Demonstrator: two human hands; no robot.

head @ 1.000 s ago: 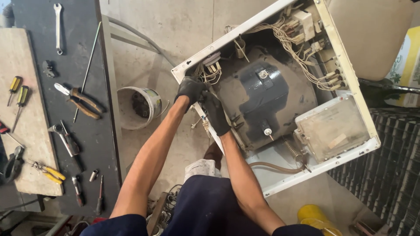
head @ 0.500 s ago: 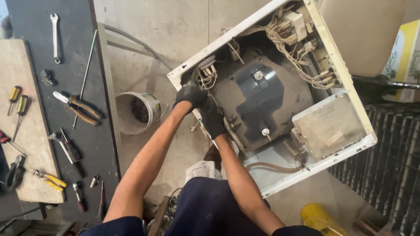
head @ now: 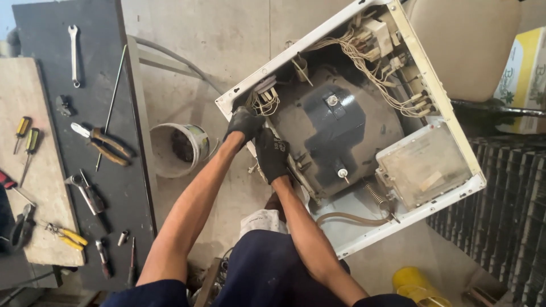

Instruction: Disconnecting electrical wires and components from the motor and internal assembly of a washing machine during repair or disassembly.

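An opened white washing machine cabinet [head: 432, 102] stands tilted on the concrete floor, with its dark grey drum [head: 335, 131], bundles of pale wires [head: 369, 62] and a translucent plastic box [head: 424, 165] exposed. My left hand [head: 243, 124], in a black glove, grips the cabinet's near left corner edge beside a small wire cluster. My right hand [head: 272, 153], also gloved in black, presses on the same frame edge just below it, against the drum's side. What the fingers pinch is hidden.
A dark metal sheet [head: 96, 142] at left carries a spanner [head: 74, 54], pliers [head: 102, 142], a thin rod and screwdrivers [head: 25, 142]. A white bucket [head: 179, 149] lies beside it. A grey hose [head: 170, 57] crosses the floor. A yellow container [head: 415, 284] sits bottom right, a dark grille [head: 506, 216] at right.
The view has drifted slightly, so the cabinet sits a little higher in frame. Both hands stay on the cabinet's left corner, with barely any shift.
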